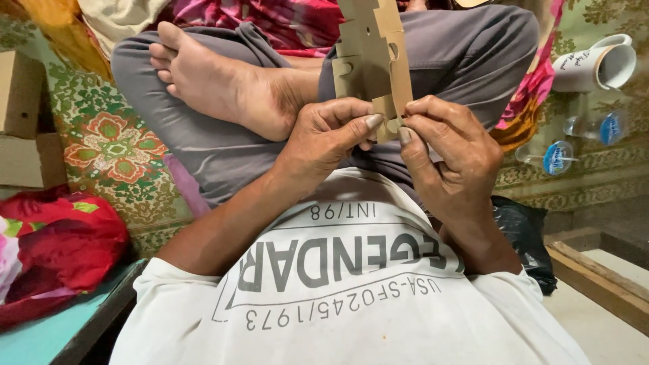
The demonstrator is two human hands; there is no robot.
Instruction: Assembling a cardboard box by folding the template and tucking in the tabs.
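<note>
A flat brown die-cut cardboard piece (368, 54) with slots and tabs stands upright above my lap. My left hand (324, 138) pinches its lower edge with thumb and forefinger. My right hand (449, 152) grips the same lower tab from the right side, thumb pressed on it. Both hands meet at the bottom of the cardboard, in front of my crossed legs in grey trousers (466, 47) and my bare foot (216, 78). My white printed shirt (351, 284) fills the lower view.
A white mug (595, 64) lies on its side at the right, near clear plastic bottles with blue caps (558, 157). Cardboard boxes (23, 128) stack at the left. Red cloth (64, 243) lies lower left; a black bag (524, 233) and wooden frame (595, 280) are at right.
</note>
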